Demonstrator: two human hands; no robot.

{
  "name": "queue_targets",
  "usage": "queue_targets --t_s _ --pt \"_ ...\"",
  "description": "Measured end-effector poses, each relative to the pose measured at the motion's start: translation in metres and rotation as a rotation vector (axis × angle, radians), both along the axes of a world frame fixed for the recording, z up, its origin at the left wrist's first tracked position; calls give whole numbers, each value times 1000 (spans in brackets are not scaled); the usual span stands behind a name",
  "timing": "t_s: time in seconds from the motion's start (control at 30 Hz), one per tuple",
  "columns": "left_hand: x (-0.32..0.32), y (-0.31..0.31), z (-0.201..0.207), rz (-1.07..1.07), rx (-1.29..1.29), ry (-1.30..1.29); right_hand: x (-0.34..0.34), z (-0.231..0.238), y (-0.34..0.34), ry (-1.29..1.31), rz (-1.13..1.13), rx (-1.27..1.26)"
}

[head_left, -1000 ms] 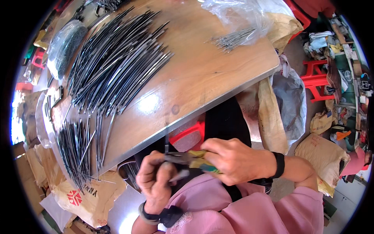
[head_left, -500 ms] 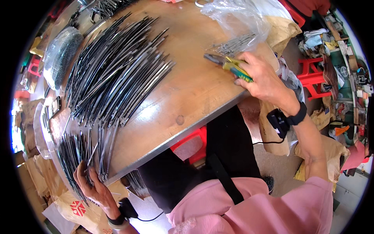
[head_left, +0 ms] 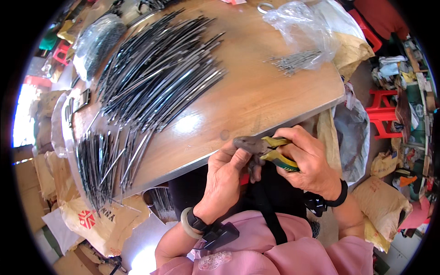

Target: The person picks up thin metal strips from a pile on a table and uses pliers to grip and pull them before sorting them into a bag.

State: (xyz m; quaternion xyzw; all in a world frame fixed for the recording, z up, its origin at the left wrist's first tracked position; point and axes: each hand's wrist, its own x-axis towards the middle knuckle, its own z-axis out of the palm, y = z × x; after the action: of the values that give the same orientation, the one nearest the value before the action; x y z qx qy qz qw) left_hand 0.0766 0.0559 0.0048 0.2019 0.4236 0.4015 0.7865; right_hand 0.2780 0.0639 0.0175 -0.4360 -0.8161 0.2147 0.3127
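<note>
My right hand (head_left: 311,162) is closed round the yellow-and-green handles of a pair of pliers (head_left: 250,145), whose jaws point left over the table's front edge. Close against those jaws, my left hand (head_left: 224,176) is pinched, thumb and fingers together. Whatever lies between its fingertips is too hidden to name; a very fine line shows beside them. Long thin dark strips (head_left: 160,73) lie in a large pile on the wooden table (head_left: 243,101). A smaller bunch of the same strips (head_left: 94,160) is at the near left corner.
At the table's far right, thin short rods (head_left: 295,60) lie beside a clear plastic bag (head_left: 300,25). A wrapped bundle (head_left: 98,43) is at the far left. Paper sacks (head_left: 98,224) stand below the left corner. A red stool (head_left: 382,112) is off to the right.
My left hand has left the smaller bunch of strips and come right to the table's front edge. My right hand has brought the pliers nearer, down to meet it.
</note>
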Motion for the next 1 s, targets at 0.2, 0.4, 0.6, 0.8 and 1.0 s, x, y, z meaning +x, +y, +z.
queue_targets --t_s 0.2,0.4,0.6,0.8,1.0 --pt "-23 -15 3 124 27 -110 -16 -13 -19 393 -219 -252" --pt "-30 -21 12 33 145 77 -29 -16 -19 681 -273 -505" --pt "-143 -3 23 150 985 1498 0 -12 -23 1212 -342 -787" --pt "-182 -7 4 -101 1028 1972 -19 -19 -18 1225 -284 -885" --pt "-241 -6 -11 -82 1032 2052 -15 -16 -15 1300 -301 -941"
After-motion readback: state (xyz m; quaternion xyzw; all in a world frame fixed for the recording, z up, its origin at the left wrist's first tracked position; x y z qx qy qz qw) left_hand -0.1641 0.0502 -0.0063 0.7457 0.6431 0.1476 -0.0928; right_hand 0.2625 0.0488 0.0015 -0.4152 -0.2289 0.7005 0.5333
